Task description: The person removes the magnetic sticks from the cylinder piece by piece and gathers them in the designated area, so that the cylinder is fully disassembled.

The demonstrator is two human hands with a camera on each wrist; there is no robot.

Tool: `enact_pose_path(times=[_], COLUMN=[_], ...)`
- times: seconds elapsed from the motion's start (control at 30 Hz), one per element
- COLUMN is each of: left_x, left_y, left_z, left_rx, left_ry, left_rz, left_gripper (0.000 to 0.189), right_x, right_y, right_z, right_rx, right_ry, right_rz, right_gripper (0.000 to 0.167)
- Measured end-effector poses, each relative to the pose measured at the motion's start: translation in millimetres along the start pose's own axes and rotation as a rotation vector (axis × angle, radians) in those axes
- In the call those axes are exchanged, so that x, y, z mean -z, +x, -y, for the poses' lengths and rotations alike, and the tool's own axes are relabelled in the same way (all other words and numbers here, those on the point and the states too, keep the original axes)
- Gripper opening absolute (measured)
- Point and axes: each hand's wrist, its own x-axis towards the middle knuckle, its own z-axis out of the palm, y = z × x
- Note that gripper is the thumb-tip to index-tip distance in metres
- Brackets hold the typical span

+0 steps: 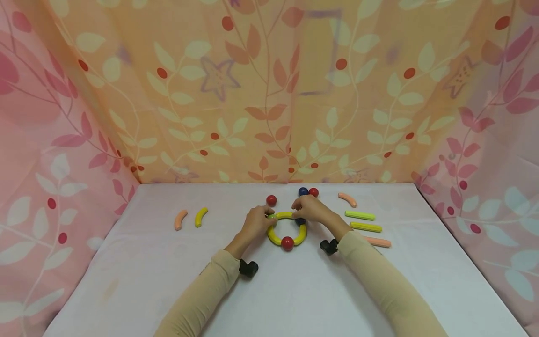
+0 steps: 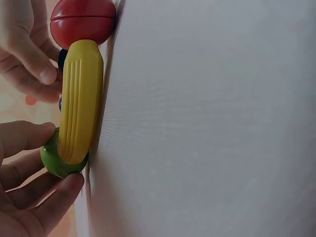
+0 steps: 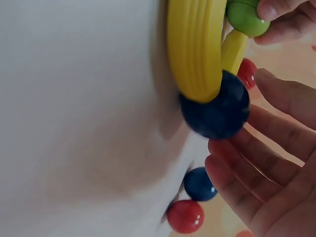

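Three curved yellow sticks (image 1: pixel 285 215) and three balls form a ring lying on the white table. At the ring's near side is a red ball (image 1: pixel 287 243), at its left a green ball (image 2: pixel 55 159), at its right a dark blue ball (image 3: pixel 217 109). My left hand (image 1: pixel 254 222) pinches the green ball between thumb and fingers, where a curved yellow stick (image 2: pixel 80 103) meets it. Fingertips of my right hand (image 1: pixel 313 209) touch the dark blue ball from its outer side; the right thumb stands off it, fingers spread and only slightly bent.
Behind the ring lie a red ball (image 1: pixel 271 200), a blue ball (image 1: pixel 303 191) and another red ball (image 1: pixel 313 192). A curved orange stick (image 1: pixel 347 200) and several straight sticks (image 1: pixel 366 227) lie right. Curved orange (image 1: pixel 181 219) and yellow (image 1: pixel 201 217) sticks lie left. Patterned curtains enclose the table.
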Motion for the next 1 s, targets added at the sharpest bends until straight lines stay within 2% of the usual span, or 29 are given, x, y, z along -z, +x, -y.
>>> enact_pose_path(times=[0.3, 0.5, 0.9, 1.0], left_x=[1.3, 1.0, 2.2, 1.9], left_y=[1.8, 3.3, 4.6, 4.8], left_z=[1.6, 1.8, 1.5, 1.3], left_rx=[-0.002, -0.004, 0.0, 0.001], left_ry=[-0.01, -0.02, -0.014, -0.008], left_rz=[0.003, 0.016, 0.028, 0.028], left_gripper=[0.025, 0.025, 0.026, 0.026], right_x=[-11.6, -17.1, -21.1, -20.2], right_y=[23.1, 31.5, 32.3, 31.9], right_z=[18.8, 25.1, 25.5, 24.8], right_rx=[0.055, 0.109, 0.136, 0.133], right_ry=[-0.08, -0.142, -0.171, -0.17], right_rz=[0.047, 0.071, 0.049, 0.01], right_gripper=[0.025, 0.02, 0.013, 0.016])
